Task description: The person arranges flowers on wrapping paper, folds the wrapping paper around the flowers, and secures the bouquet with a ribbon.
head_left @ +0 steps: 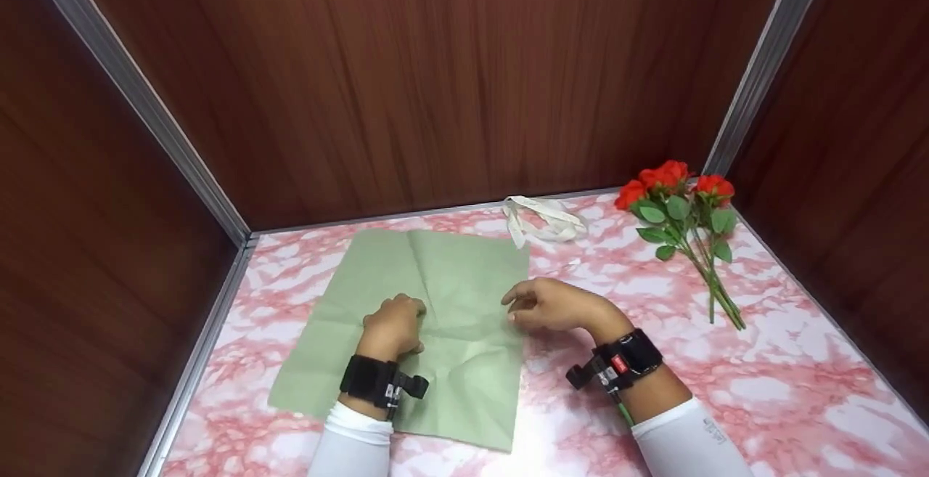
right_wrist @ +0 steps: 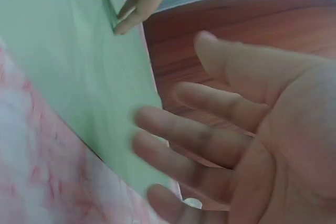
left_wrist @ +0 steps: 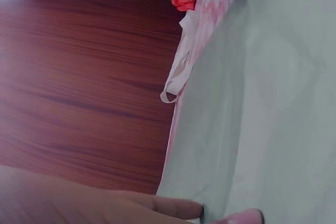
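Note:
A pale green creased sheet (head_left: 464,390), paper or cloth, lies spread on the marbled table. My left hand (head_left: 392,324) rests on its middle; the fingertips touch the surface, with thumb and fingers apart in the right wrist view. Over the sheet's right edge hovers my right hand (head_left: 555,306), its fingers loosely bent and spread, holding nothing. That hand's palm (right_wrist: 310,135) faces its wrist camera. In the left wrist view the green sheet (left_wrist: 283,98) fills the right side, and part of the left hand (left_wrist: 115,203) shows at the bottom.
A loose cream ribbon (head_left: 544,223) lies behind the sheet's far right corner. Red roses (head_left: 664,179) with green stems lie at the table's right. Dark wood-grain panels (head_left: 450,85) with metal edging enclose the pink and white table (head_left: 762,390) at the back and sides.

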A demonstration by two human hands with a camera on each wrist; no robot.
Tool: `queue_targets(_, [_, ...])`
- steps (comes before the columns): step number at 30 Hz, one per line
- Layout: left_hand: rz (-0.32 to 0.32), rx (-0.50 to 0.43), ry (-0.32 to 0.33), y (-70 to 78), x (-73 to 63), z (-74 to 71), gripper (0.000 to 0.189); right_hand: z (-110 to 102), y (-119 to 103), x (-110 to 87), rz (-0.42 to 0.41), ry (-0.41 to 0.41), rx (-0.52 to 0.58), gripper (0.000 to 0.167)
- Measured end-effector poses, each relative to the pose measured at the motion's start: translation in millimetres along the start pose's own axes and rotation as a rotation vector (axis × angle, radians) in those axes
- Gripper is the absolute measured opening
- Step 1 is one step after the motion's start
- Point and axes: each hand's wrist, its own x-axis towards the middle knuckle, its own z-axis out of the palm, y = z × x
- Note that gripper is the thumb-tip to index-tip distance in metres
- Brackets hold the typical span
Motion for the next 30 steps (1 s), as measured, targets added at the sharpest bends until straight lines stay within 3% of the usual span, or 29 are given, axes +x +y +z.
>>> queue_targets(3, [0.075,-0.002,0.024,0.1,-0.7,1.9,0.066,2,6,2.4,-0.001,0.118,-0.103,0.042])
queue_targets(7, [0.17,-0.012,0.04,1.3,-2.3,4.2,0.067,2,14,4.2,0.011,0.208,-0.233,0.045])
queue_targets(11, [0.25,-0.035,0.038,4.0,-3.8,6.5,0.067,3,22,4.9,0.035,0.221,-0.308,0.049])
queue_targets(17, [0.373,-0.08,0.008,10.2,-1.5,11.9,0.069,4,31,0.2,0.13,0.16,-0.367,0.059])
queue_targets(20, [0.341,-0.09,0.006,12.1,0.6,13.0,0.064,2,32,-5.2,0.169,0.161,-0.429,0.061])
queue_targets(26, [0.122,-0.024,0.056,6.1,3.5,11.3,0.06,-6,32,-12.1,0.241,0.194,-0.481,0.062])
queue_targets(30, [0.097,-0.023,0.059,0.6,5.6,10.6,0.065,-8,34,-13.7,0.267,0.203,-0.482,0.062])
